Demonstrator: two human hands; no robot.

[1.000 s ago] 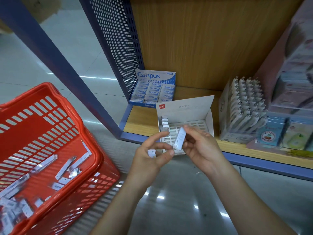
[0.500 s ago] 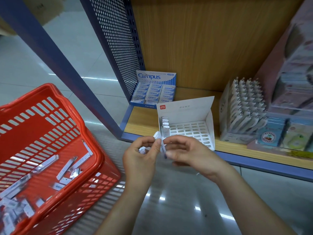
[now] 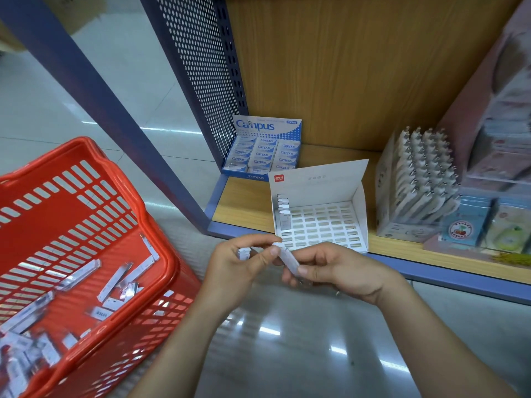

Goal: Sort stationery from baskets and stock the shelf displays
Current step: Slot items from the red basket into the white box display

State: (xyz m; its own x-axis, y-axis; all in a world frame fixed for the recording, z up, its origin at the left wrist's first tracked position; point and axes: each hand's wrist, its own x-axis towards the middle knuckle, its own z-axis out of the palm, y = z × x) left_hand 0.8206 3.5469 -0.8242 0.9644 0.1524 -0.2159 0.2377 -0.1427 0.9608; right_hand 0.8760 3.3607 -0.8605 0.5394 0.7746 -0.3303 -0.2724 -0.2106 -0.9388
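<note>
**slim case held between both hands, tray just beyond at 12 o'clock**

the slim white case (image 3: pixel 288 257) is off the shelf, in the air in front of the display tray (image 3: pixel 319 182). the right hand (image 3: pixel 342 271) has thumb and fingers curled round its lower half. the left hand (image 3: pixel 232 268) pinches its upper tip between thumb and forefinger, and a second white piece (image 3: pixel 243 252) is tucked under its other fingers. what that piece is, i cannot tell.

the case's long axis runs from about 11 o'clock, the end at the left hand, down to 5 o'clock, the end in the right palm. the tray sits on the shelf (image 3: pixel 244 208) at 12 to 1 o'clock from the case, near but not touching. its only filled slots (image 3: pixel 283 205) form one column on its 9 o'clock side, and the rest of the grid is bare.

judging from this, the coming move is a short push up and away toward 12 o'clock, with the case tipped upright to drop into a slot beside that column. the right hand carries the body, so it seems the one to seat it. the left looks more like a guide.

more cases lie in the red basket (image 3: pixel 169 254) at 9 o'clock, well apart from the tray.
</note>
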